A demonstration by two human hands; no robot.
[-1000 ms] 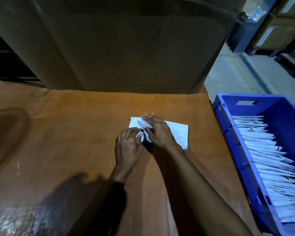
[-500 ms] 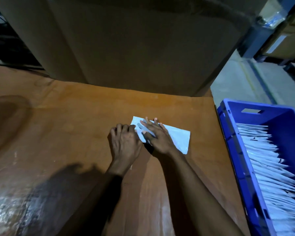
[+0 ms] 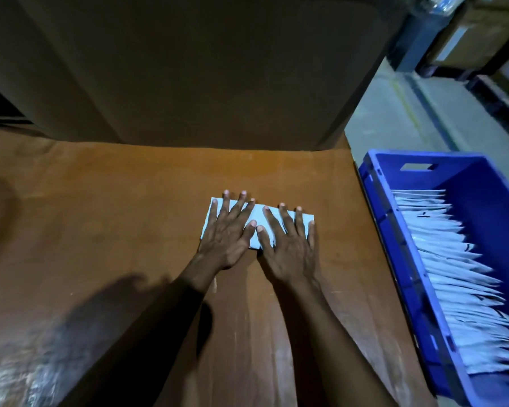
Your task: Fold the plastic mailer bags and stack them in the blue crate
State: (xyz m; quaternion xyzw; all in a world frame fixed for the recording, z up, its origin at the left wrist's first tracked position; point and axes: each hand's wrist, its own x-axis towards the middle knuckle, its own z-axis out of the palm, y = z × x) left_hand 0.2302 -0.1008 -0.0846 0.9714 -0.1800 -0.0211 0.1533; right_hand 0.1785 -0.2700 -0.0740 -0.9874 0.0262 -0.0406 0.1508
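Observation:
A folded white plastic mailer bag [image 3: 259, 216] lies flat on the brown table [image 3: 115, 218], a little right of centre. My left hand [image 3: 228, 233] presses on its left half with straight, spread fingers. My right hand [image 3: 290, 242] presses on its right half the same way, thumbs nearly touching. Most of the bag is hidden under the two hands. To the right, the blue crate [image 3: 394, 259] stands beside the table with a row of several folded white bags [image 3: 459, 277] in it.
A big brown cardboard box [image 3: 188, 69] stands along the table's far edge, just behind the bag. Grey floor [image 3: 394, 113] and dark shelving with boxes [image 3: 482, 39] show at the upper right. The table's right edge runs close to the crate.
Both hands have gone from curled and overlapping on the bag's left end to flat and side by side across the whole bag. The bag now lies flattened.

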